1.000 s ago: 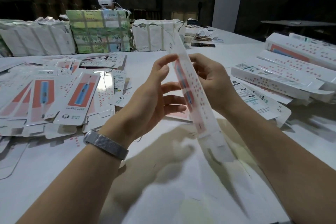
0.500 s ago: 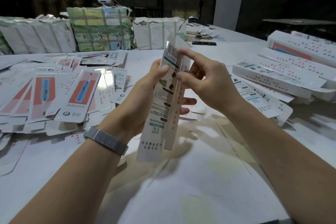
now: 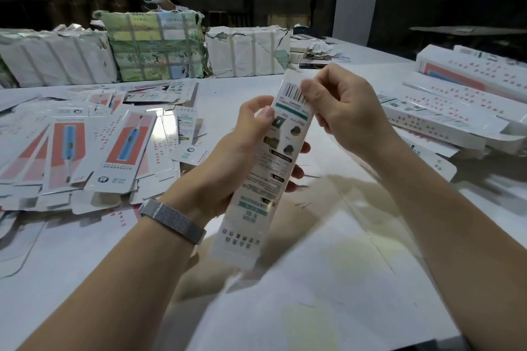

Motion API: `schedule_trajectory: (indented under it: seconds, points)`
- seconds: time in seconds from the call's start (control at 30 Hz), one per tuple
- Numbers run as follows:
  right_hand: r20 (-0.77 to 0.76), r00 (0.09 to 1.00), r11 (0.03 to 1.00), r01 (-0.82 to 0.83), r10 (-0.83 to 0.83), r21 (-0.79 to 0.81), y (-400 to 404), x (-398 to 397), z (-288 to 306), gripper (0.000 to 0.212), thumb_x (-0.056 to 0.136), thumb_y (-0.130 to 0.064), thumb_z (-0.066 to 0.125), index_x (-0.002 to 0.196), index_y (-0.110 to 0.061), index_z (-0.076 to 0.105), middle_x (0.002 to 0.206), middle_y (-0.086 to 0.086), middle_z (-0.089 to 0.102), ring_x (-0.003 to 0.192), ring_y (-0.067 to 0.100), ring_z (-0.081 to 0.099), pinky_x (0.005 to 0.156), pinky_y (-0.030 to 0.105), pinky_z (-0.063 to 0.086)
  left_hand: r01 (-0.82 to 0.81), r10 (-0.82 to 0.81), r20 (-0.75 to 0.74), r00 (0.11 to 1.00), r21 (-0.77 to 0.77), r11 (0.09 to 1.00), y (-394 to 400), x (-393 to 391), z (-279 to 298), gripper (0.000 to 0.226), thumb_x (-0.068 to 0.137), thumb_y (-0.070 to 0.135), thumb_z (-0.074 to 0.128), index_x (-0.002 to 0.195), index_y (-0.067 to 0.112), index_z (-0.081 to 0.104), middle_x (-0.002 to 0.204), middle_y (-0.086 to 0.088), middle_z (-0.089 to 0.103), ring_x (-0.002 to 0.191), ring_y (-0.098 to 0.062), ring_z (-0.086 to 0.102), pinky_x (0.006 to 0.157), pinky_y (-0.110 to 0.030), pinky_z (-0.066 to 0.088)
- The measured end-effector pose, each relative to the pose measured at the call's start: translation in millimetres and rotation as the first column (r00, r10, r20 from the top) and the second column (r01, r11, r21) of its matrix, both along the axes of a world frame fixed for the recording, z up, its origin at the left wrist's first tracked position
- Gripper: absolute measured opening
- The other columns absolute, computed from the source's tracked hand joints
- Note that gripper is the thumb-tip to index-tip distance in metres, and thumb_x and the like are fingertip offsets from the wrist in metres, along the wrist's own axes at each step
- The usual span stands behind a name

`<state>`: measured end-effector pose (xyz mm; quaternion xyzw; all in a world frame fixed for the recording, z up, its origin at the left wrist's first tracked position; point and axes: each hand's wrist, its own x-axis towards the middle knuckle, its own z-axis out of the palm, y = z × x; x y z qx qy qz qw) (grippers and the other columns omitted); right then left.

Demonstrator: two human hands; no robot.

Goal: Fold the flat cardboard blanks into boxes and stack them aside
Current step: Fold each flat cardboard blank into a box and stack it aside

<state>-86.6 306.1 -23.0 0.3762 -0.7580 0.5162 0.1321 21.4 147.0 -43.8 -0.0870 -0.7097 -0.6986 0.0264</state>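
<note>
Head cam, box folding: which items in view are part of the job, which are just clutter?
Job:
- box in hand, gripped by left hand, its top end pinched by right hand
- flat blanks, spread at left
- folded boxes, stacked at right

Lying about:
- wrapped bundles along the far edge
- dark flat object behind
- paper scraps

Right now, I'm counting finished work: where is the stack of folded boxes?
Head view, far right: the folded boxes lie piled on the table, beyond the right hand.

The held box (image 3: 265,177) reads "X-5L" upside down beneath a barcode; a flat blank (image 3: 119,157) shows "X 5L".
</note>
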Motion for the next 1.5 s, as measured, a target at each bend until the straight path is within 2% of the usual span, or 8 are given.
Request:
schedule_trajectory:
  seconds: [0.17, 0.47, 0.63, 0.9, 1.13, 1.23, 1.3, 1.5]
  points:
    - [0.085, 0.994, 0.988, -0.057, 0.069, -0.141, -2.7, 2.8, -1.8, 0.017, 0.101, -0.030, 0.055, 0.090, -0.023, 0.044, 0.084, 0.014, 0.070, 0.064, 0.019, 0.060, 0.055, 0.025, 0.047, -0.075, 0.079, -0.052, 0.996, 0.066, 0.995, 3.5, -3.3, -8.3, 0.047, 0.107, 0.040, 0.037, 0.148, 0.053, 0.018, 0.101, -0.012, 0.074, 0.085, -0.033, 0.074, 0.065, -0.044, 0.061]
    - [0.247, 0.910, 0.911, -0.244, 0.333, -0.332, -20.3, 19.3, -11.1, 0.016, 0.100, -0.019, 0.055, 0.116, -0.018, 0.056, 0.095, 0.010, 0.071, 0.082, 0.022, 0.068, 0.061, 0.025, 0.052, -0.160, 0.194, -0.232, 0.953, 0.157, 0.975, -1.9, -6.6, -8.1, 0.046, 0.107, 0.021, 0.028, 0.149, 0.037, 0.032, 0.112, -0.006, 0.073, 0.097, -0.034, 0.071, 0.069, -0.035, 0.061]
    - [0.228, 0.911, 0.917, -0.274, 0.344, -0.289, -20.2, 21.0, -11.4, 0.015, 0.103, -0.013, 0.047, 0.113, -0.012, 0.058, 0.102, 0.024, 0.067, 0.083, 0.029, 0.063, 0.060, 0.029, 0.052, -0.142, 0.187, -0.225, 0.956, 0.201, 0.969, -1.9, -7.6, -7.9, 0.044, 0.100, 0.019, 0.032, 0.143, 0.027, 0.033, 0.103, -0.011, 0.075, 0.086, -0.030, 0.073, 0.064, -0.034, 0.060]
    - [0.263, 0.874, 0.884, -0.306, 0.408, -0.354, -20.3, 18.2, -12.5, 0.008, 0.090, -0.015, 0.048, 0.096, -0.014, 0.053, 0.089, 0.001, 0.068, 0.083, 0.023, 0.063, 0.062, 0.033, 0.047, -0.128, 0.166, -0.234, 0.958, 0.169, 0.977, 3.5, -8.3, -10.9, 0.040, 0.098, 0.021, 0.031, 0.138, 0.023, 0.031, 0.099, -0.016, 0.075, 0.085, -0.034, 0.073, 0.061, -0.037, 0.057]
    - [0.255, 0.857, 0.812, -0.270, 0.448, -0.518, -17.5, 14.8, -8.0, 0.023, 0.079, -0.001, 0.053, 0.097, -0.013, 0.046, 0.091, 0.000, 0.060, 0.092, 0.022, 0.065, 0.081, 0.037, 0.052, -0.126, 0.145, -0.183, 0.972, 0.114, 0.985, 7.4, -5.8, -12.4, 0.051, 0.110, 0.028, 0.031, 0.148, 0.051, 0.006, 0.100, -0.012, 0.076, 0.090, -0.030, 0.074, 0.066, -0.031, 0.058]
    - [0.310, 0.871, 0.858, -0.210, 0.382, -0.469, -17.2, 13.9, -5.4, 0.009, 0.090, -0.020, 0.055, 0.088, -0.015, 0.047, 0.079, -0.004, 0.060, 0.084, 0.015, 0.065, 0.077, 0.034, 0.052, -0.122, 0.129, -0.190, 0.973, 0.049, 0.991, 7.6, -6.6, -12.3, 0.053, 0.110, 0.026, 0.032, 0.149, 0.052, 0.007, 0.099, -0.017, 0.074, 0.092, -0.038, 0.071, 0.068, -0.033, 0.059]
    - [0.348, 0.888, 0.905, -0.151, 0.301, -0.399, -16.0, 14.2, -4.6, 0.020, 0.098, -0.028, 0.051, 0.085, -0.015, 0.049, 0.070, -0.006, 0.060, 0.074, 0.014, 0.064, 0.068, 0.030, 0.053, -0.102, 0.097, -0.201, 0.975, -0.016, 0.995, 9.3, -7.0, -13.4, 0.053, 0.110, 0.027, 0.033, 0.149, 0.053, 0.010, 0.098, -0.013, 0.075, 0.089, -0.036, 0.072, 0.070, -0.035, 0.059]
    - [0.487, 0.750, 0.881, -0.281, 0.449, -0.379, -6.6, 12.2, 2.4, 0.007, 0.084, -0.017, 0.057, 0.078, -0.015, 0.061, 0.077, 0.002, 0.061, 0.081, 0.020, 0.058, 0.068, 0.030, 0.051, -0.156, 0.114, -0.250, 0.961, -0.153, 0.976, 10.5, -3.2, -10.9, 0.048, 0.098, 0.038, 0.034, 0.138, 0.062, 0.020, 0.101, -0.011, 0.074, 0.091, -0.032, 0.071, 0.085, -0.054, 0.057]
